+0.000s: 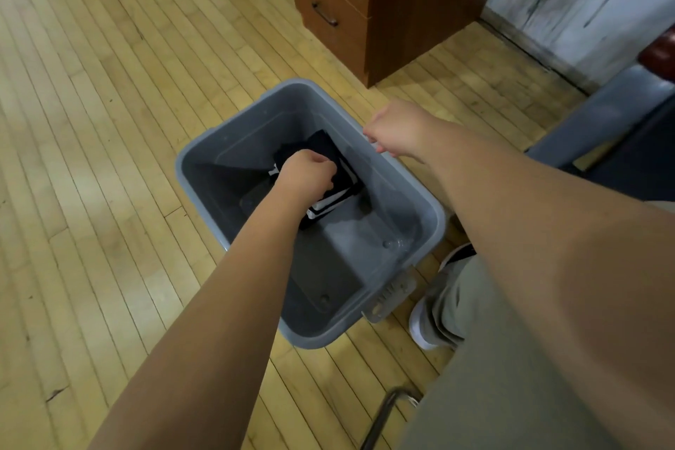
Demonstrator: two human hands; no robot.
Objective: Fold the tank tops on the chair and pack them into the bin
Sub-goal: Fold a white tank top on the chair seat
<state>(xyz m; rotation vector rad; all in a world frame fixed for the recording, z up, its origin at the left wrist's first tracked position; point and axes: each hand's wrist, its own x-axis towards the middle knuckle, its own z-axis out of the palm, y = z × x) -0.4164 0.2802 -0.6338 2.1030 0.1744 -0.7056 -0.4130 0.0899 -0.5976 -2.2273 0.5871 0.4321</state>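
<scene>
A grey bin (pixel 204 161) stands on the wood floor (pixel 91 120), seen from above. The left hand (pixel 308 172) reaches down inside it, its grip curled shut on a folded top (pixel 328 153), dark with white bands showing at the near edge (the fabric bunches under the knuckles, so how many layers there are cannot be told). The top lies low in the bin, toward the far right side, tilted off square with the walls; whether it rests on the bottom or hangs just above it cannot be told. The rest of the bin's floor is bare grey plastic.

The right hand (pixel 398 130) is at the bin's far right rim, its grip closed down on the edge, fingers folded over the lip. A latch (pixel 392 294) sticks out from the near right wall of the bin.

Beyond the bin stands a brown drawer unit (pixel 339 4) with dark handles, just apart from the bin's far corner. To the right, a pale trouser leg (pixel 511 358) and a white shoe (pixel 420 325) sit close beside the bin. A curved metal bar (pixel 383 409) shows at the bottom edge, near the leg.
</scene>
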